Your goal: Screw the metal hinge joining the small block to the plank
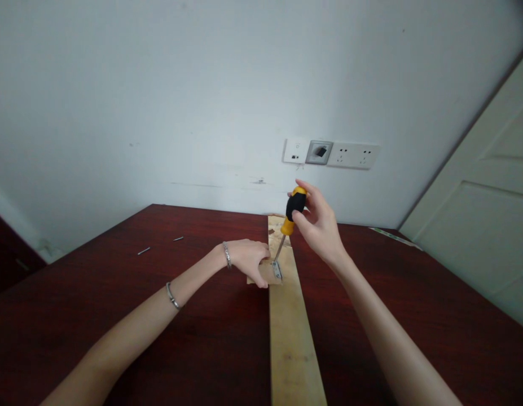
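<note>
Dark red table [193, 344] with a long wooden board [290, 332] lying on it.
The right hand [318, 225] grasps a yellow-and-black screwdriver [295, 206] by its handle; the left hand [246, 257] touches a flat tan piece [267, 274] lying partly on the board, whether gripping I cannot tell; on that piece lies a small metal plate [277, 270], at the screwdriver's tip.

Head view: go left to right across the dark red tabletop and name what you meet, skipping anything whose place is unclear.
Longer thin grey metal rod → shorter thin grey metal rod → left hand → yellow-and-black screwdriver in the right hand → flat white-and-green strip.
</note>
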Demonstrator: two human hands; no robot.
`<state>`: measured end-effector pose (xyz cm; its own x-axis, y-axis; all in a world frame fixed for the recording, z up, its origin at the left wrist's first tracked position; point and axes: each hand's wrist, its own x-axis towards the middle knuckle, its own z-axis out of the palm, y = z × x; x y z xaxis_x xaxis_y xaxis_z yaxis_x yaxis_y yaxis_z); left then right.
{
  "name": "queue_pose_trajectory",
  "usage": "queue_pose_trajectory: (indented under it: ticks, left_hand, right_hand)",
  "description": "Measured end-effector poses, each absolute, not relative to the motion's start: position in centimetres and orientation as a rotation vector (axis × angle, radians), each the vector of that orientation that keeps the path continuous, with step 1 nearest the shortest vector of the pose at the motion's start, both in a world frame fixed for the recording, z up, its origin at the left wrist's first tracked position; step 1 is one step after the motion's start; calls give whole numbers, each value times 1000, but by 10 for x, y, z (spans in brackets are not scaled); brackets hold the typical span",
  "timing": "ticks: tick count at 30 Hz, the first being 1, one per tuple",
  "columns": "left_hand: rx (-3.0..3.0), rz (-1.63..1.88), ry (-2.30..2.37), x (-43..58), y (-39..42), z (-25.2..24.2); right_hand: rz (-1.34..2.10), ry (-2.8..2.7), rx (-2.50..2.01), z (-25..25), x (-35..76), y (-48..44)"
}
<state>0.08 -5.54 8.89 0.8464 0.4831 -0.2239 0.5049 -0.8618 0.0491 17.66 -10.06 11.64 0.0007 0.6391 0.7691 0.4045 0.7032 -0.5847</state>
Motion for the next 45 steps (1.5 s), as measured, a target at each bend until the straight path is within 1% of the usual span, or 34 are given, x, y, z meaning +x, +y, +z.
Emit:
queue_pose_trajectory:
  ticks: [5, 7, 12, 17, 23, 28, 33, 40, 45]
  left_hand:
    - [2916, -308, 774, 1, -55, 88]
    - [2914, -315, 787, 1, -54, 87]
    - [2923, -312, 805, 1, -53, 87]
    - [2922, -312, 811, 2, -54, 87]
    - [2922, -319, 813, 2, -54, 88]
    - [2909, -323, 808, 2, -55, 89]
    - [2887, -316, 825, 2, -56, 90]
    - [2892, -305, 809, 1, -55, 90]
    - [2922, -325, 830, 0, -53, 89]
  right_hand:
    - [43, -1662, -892, 121, 176, -105]
    - [39, -1660, -893, 121, 175, -104]
    - [160, -1633, -826, 118, 172, -102]
    - [-9, -1621, -954, 119, 171, -106]
    - [62, -1673, -848, 119, 170, -106]
    - [-10, -1657, -949, 118, 172, -104]
    - [133, -1658, -858, 115, 172, -101]
    - [4, -1639, -922, 116, 169, -104]
    - [114, -1657, -880, 113, 169, -102]
